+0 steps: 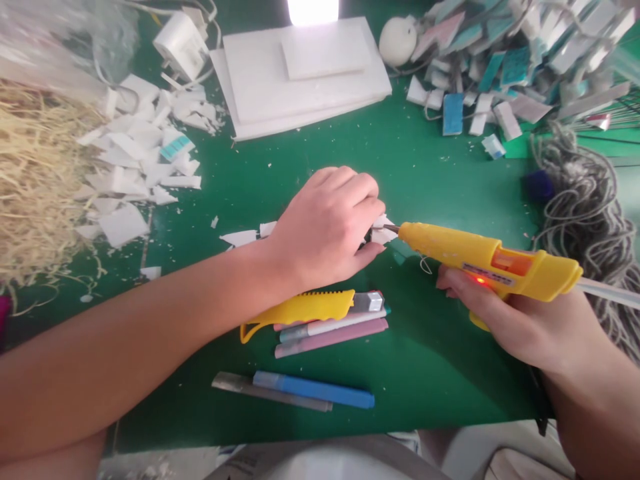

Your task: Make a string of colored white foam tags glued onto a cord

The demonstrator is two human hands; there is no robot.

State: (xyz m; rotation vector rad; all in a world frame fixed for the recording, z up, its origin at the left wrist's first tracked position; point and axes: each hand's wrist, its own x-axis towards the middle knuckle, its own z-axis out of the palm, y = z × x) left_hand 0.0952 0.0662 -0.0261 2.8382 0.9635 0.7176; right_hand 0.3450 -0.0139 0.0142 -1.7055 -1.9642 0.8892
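My right hand [520,320] is wrapped round the grip of a yellow hot glue gun [450,250], which has a red light lit and a glue stick [610,291] sticking out behind. Its metal nozzle meets a small white piece [383,233] at the fingertips of my left hand [337,223]. Those fingers are curled and closed on the white piece; much of it is hidden behind them. Below my left wrist lies a yellow utility knife [310,307], beside a white marker [345,322] and a pink marker [333,338].
Nearer the table edge lie a blue marker [315,389] and a grey one [270,392]. White scraps [125,223] and straw-like shreds [45,180] cover the left. White sheets [300,100] lie under a bright lamp [313,10]. Cut pieces [453,113] and grey yarn [590,193] fill the right.
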